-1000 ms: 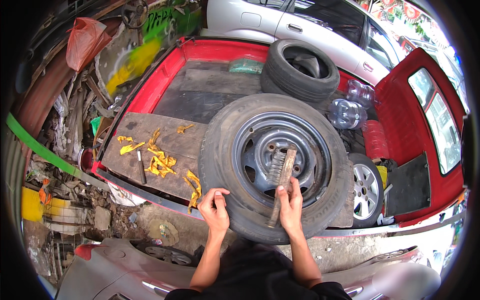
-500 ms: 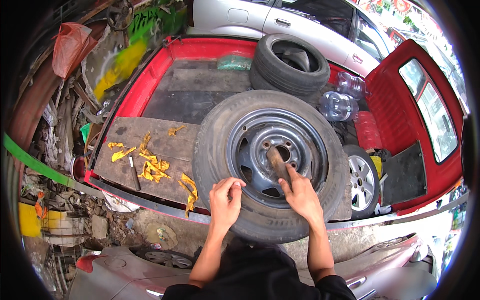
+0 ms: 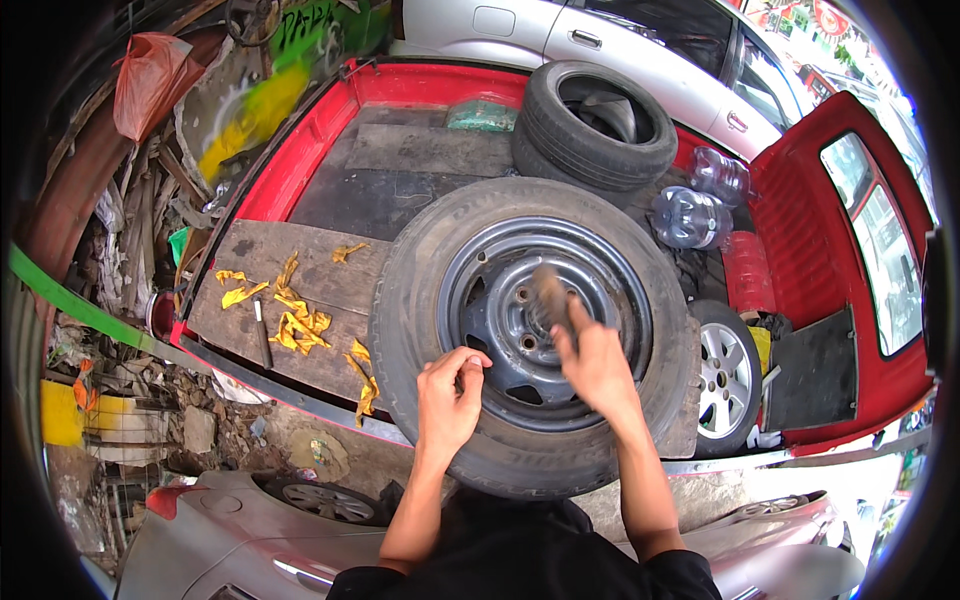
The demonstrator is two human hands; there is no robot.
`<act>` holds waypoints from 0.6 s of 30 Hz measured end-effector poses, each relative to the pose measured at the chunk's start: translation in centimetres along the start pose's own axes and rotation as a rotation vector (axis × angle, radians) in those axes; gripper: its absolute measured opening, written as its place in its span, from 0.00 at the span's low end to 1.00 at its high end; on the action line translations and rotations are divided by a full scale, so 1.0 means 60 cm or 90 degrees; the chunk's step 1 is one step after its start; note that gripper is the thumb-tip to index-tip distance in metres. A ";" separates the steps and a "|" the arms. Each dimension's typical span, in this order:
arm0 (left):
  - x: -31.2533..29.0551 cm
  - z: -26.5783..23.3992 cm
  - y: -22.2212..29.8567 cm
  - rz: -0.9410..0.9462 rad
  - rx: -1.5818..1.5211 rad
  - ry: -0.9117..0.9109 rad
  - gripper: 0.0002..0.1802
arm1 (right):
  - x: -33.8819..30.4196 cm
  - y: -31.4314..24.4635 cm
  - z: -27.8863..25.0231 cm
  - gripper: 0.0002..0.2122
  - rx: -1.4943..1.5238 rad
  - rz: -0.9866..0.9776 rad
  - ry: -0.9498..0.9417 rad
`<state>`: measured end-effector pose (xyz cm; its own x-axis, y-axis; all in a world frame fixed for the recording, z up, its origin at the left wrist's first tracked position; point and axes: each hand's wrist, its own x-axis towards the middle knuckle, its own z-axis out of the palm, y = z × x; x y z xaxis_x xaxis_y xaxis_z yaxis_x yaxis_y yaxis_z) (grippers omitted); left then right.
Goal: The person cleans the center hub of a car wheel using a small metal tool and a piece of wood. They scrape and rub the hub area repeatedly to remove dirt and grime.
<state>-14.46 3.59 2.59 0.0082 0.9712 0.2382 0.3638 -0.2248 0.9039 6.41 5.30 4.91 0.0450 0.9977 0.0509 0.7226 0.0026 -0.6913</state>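
A car wheel with a black tyre and dark steel rim lies tilted before me on a wooden board at the truck bed's side. My right hand is closed around a brown wooden brush, blurred by motion, over the bolt holes around the hub. The brush partly hides the centre hole. My left hand stays at the near left part of the tyre, close to the rim's edge. Its fingers are curled with the thumb against them, and nothing shows in them.
Torn yellow scraps and a dark-handled tool lie on the board to the left. Stacked tyres and large plastic bottles stand beyond the wheel. An alloy wheel sits at right. A parked car is close below.
My right hand and the brush have moved away from me, up across the hub. My left hand keeps its place, and the view has shifted slightly.
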 end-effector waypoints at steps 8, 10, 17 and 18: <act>0.005 0.007 -0.004 -0.059 0.013 0.039 0.07 | 0.069 -0.025 0.025 0.28 -0.088 -0.035 0.001; 0.006 0.011 -0.005 -0.021 0.020 0.058 0.07 | 0.057 -0.022 0.007 0.29 -0.120 -0.035 0.061; 0.013 0.011 -0.005 -0.060 0.019 0.040 0.07 | 0.046 -0.042 0.022 0.29 -0.156 -0.036 -0.056; 0.014 0.010 -0.005 -0.054 0.017 0.044 0.07 | 0.061 -0.028 0.030 0.29 -0.103 -0.068 -0.028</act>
<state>-13.99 4.55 2.28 -0.0872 0.9786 0.1864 0.3856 -0.1393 0.9121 4.11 9.06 4.99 -0.0664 0.9943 0.0839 0.8230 0.1021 -0.5588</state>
